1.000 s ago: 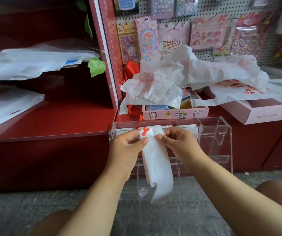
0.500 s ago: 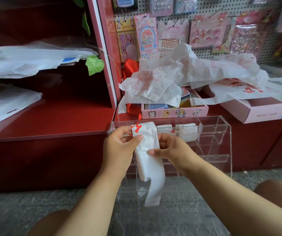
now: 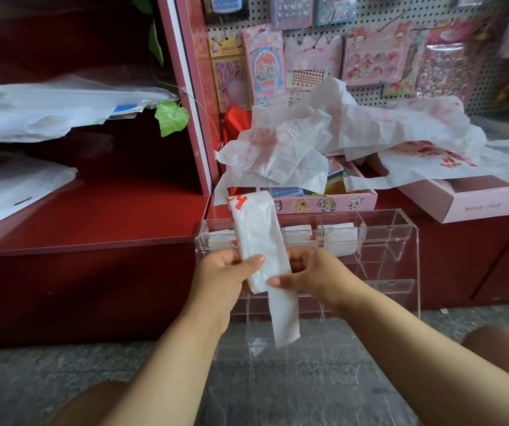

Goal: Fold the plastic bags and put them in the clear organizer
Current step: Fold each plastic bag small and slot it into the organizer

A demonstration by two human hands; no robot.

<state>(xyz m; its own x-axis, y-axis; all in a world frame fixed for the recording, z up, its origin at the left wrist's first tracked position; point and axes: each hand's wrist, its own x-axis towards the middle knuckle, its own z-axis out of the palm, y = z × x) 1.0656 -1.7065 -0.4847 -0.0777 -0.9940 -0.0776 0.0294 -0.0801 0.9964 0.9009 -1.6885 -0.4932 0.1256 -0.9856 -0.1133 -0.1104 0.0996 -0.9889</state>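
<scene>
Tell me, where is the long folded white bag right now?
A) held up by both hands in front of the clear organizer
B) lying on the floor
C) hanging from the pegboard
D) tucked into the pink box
A: the left hand and the right hand both pinch the folded bag at its middle, in front of the clear organizer, with its lower end dangling.

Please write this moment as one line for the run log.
stage: folding | left hand: pinches folded bag strip | right hand: pinches same strip | clear organizer: folded bags in top row
</scene>
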